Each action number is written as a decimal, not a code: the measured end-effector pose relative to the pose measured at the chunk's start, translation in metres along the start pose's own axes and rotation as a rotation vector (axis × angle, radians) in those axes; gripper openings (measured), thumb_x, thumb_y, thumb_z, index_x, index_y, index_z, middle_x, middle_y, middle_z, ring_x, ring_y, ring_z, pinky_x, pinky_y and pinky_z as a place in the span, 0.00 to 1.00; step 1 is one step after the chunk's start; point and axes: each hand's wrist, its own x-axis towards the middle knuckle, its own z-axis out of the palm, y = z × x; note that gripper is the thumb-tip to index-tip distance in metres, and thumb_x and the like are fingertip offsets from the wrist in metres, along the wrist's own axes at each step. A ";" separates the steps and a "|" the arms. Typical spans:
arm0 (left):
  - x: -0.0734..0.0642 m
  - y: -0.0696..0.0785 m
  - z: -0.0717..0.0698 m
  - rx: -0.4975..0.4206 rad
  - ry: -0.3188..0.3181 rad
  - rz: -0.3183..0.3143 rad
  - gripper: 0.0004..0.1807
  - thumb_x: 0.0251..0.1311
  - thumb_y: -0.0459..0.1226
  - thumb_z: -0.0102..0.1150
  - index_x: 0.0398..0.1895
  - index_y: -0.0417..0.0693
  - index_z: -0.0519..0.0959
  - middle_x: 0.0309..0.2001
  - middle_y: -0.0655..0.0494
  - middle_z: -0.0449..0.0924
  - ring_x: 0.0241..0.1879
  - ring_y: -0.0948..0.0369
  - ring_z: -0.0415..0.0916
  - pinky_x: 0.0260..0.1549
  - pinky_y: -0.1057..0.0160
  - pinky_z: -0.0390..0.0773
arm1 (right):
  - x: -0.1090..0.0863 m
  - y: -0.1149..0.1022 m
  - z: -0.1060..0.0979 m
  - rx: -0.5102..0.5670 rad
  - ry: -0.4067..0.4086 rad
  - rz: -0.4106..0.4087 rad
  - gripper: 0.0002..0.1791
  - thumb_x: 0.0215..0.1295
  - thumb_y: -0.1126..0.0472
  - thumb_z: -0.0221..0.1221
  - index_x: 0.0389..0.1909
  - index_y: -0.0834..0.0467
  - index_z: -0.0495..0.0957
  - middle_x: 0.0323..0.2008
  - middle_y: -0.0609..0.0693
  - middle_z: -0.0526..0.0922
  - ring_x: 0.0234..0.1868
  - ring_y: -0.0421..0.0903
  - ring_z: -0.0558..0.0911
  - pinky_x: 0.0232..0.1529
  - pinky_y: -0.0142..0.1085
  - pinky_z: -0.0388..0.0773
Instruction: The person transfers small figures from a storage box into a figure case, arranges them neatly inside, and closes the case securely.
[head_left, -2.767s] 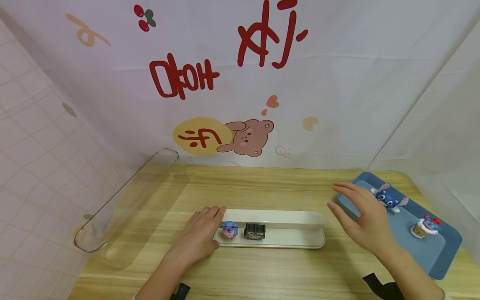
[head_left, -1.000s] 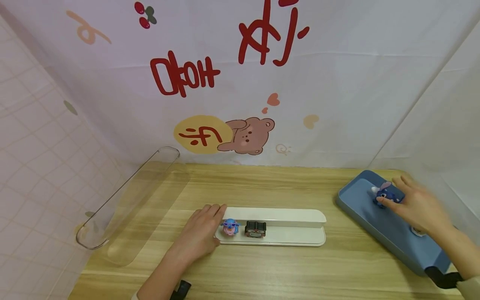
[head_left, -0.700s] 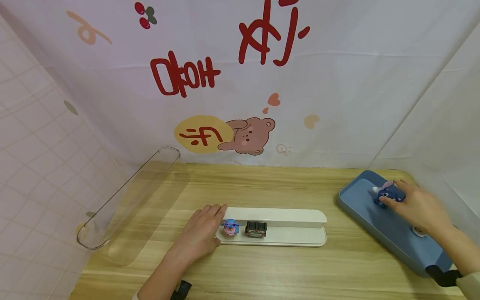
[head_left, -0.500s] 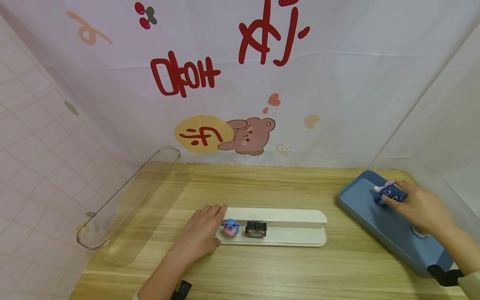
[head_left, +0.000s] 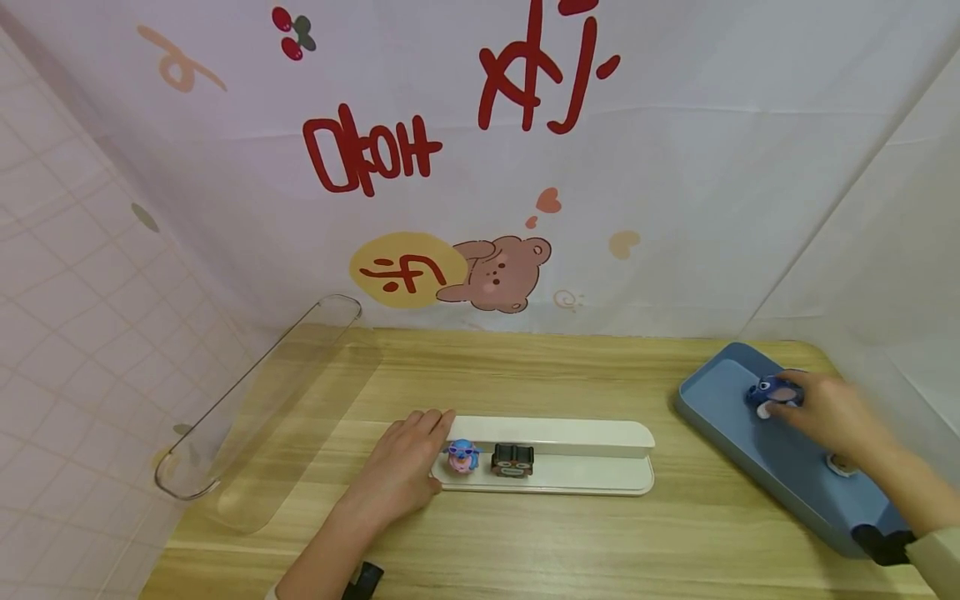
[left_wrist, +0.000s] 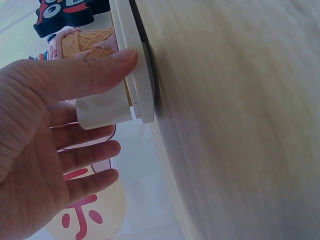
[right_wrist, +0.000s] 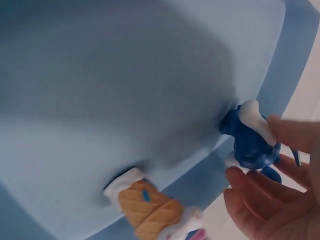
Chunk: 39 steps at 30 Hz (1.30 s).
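My right hand [head_left: 843, 421] pinches a dark blue cartoon figurine [head_left: 776, 393] between thumb and fingers, over the far part of a blue tray [head_left: 783, 475]. In the right wrist view the blue figurine [right_wrist: 252, 142] shows a white part near the thumb. A waffle-cone figurine [right_wrist: 150, 210] lies in the same tray, partly hidden by my wrist in the head view. My left hand [head_left: 405, 462] grips the left end of a white stepped stand [head_left: 588, 473], thumb on its front edge. On the stand's lower step sit a blue-and-pink figurine [head_left: 462, 457] and a black block-shaped figurine [head_left: 513, 460].
A clear plastic cover [head_left: 277, 417] stands at the left on the wooden table [head_left: 525, 542]. White printed cloth [head_left: 675, 208] hangs behind the table and along both sides. Black straps [head_left: 363, 581] show near both wrists.
My right hand has moved right to the dark blue figurine and taken hold of it. The figurine has since turned in my fingers, its head now facing left. My left hand has stayed put.
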 end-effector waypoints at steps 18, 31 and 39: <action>0.000 -0.002 0.001 -0.008 -0.003 0.007 0.52 0.44 0.33 0.85 0.75 0.36 0.69 0.64 0.44 0.75 0.64 0.46 0.72 0.63 0.40 0.73 | 0.018 -0.017 0.001 0.038 -0.117 0.085 0.25 0.64 0.64 0.69 0.49 0.79 0.71 0.33 0.70 0.80 0.29 0.59 0.81 0.26 0.50 0.77; 0.001 -0.002 0.001 0.009 -0.012 -0.001 0.52 0.44 0.34 0.86 0.75 0.36 0.68 0.64 0.45 0.76 0.63 0.46 0.72 0.63 0.40 0.73 | 0.007 -0.015 -0.010 0.095 -0.015 0.135 0.30 0.63 0.61 0.69 0.57 0.77 0.71 0.45 0.78 0.79 0.38 0.69 0.82 0.31 0.54 0.79; 0.000 -0.002 0.002 0.008 -0.023 0.002 0.52 0.45 0.34 0.85 0.75 0.36 0.68 0.64 0.45 0.76 0.64 0.46 0.72 0.63 0.40 0.73 | -0.002 -0.022 -0.022 0.108 0.072 0.160 0.30 0.61 0.62 0.71 0.56 0.77 0.71 0.38 0.74 0.82 0.29 0.60 0.83 0.23 0.40 0.76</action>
